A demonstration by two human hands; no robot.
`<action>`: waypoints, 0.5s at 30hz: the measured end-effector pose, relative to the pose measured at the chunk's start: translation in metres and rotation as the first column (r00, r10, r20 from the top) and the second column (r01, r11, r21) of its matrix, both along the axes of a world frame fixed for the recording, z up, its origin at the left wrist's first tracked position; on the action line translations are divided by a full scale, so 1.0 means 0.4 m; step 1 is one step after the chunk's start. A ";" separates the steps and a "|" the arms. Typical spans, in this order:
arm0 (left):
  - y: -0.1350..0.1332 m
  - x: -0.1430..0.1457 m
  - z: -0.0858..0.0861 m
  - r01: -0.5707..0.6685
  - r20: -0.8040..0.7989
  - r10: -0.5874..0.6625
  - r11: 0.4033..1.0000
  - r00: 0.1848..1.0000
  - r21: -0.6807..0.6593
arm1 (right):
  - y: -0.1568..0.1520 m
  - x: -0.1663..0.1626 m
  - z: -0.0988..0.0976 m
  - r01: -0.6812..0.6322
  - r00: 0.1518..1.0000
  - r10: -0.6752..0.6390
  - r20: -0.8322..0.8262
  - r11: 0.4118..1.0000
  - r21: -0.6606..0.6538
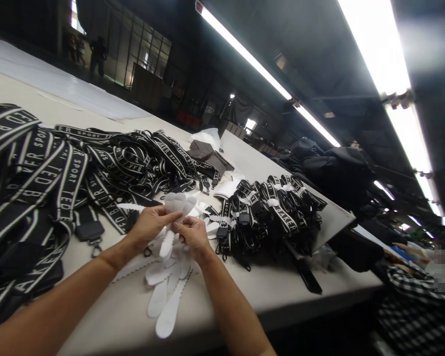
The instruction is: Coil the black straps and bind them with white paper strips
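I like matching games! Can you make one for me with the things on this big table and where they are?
Things:
1. white strip
2. loose straps
3. bundled straps
4. grey cloth

Places:
A. far side of the table, beside a white bag
B. tied with white bands, right of the hands
C. spread in a heap at the left
D. pinched between left hand and right hand

Pairs: 1-D, 2-C, 3-B, 4-A

I'm seeing bare table (pixel 278 289) lying open in the lower centre and right of the frame. Loose printed straps (pixel 59 168) are crowding the left, bundled straps (pixel 270 212) are blocking the centre right, and white strips (pixel 166 296) are cluttering the near middle.
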State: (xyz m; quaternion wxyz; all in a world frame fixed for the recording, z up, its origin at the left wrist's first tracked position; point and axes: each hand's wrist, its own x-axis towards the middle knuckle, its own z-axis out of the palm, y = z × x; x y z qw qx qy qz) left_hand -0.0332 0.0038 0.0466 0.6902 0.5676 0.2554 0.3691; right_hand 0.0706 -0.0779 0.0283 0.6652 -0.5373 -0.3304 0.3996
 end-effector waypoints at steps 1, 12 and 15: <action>0.000 0.001 -0.003 0.000 -0.002 0.000 1.000 1.000 -0.009 | -0.001 0.001 0.001 0.006 1.000 -0.006 0.003 1.000 0.004; 0.065 -0.017 -0.003 -0.318 0.063 0.318 0.948 0.946 -0.018 | 0.000 0.058 0.014 0.322 0.942 -0.303 -0.145 0.938 0.128; 0.061 -0.017 0.002 -0.334 0.013 0.334 0.942 0.942 -0.030 | -0.010 0.068 0.033 0.277 0.946 -0.237 -0.222 0.945 0.171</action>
